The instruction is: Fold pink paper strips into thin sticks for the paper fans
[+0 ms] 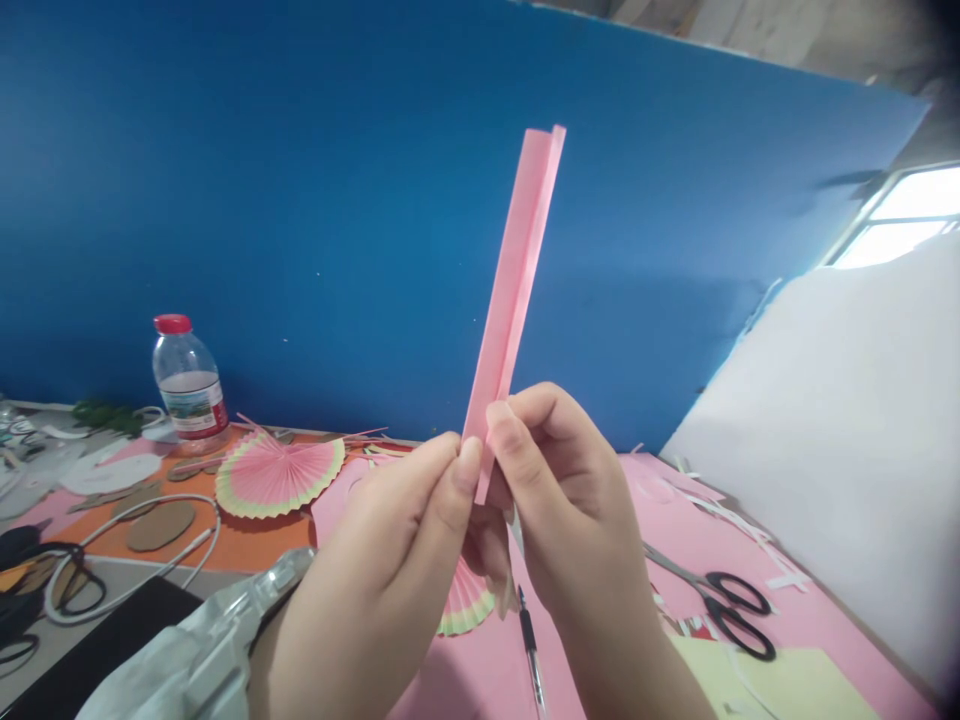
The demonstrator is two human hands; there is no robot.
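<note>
"Pink paper strip (513, 280), folded lengthwise: where?"

"Upright, leaning slightly right, above both raised hands. The left hand (420, 520) pinches its lower end, thumb up; the right hand (555, 480), just beside, pinches its edge between thumb and bent forefinger."

Left sleeve (176, 655) pale, crumpled (rather shiny near cuff (283, 578)).

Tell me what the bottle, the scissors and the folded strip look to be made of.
Bottle: clear, glossy, likely plastic, see-through with a red cap.
Scissors: grey metal-looking blades; black handles, probably plastic, smooth and dark.
Folded strip: matte pink paper or thin card, judging by its crisp lengthwise crease.
</note>
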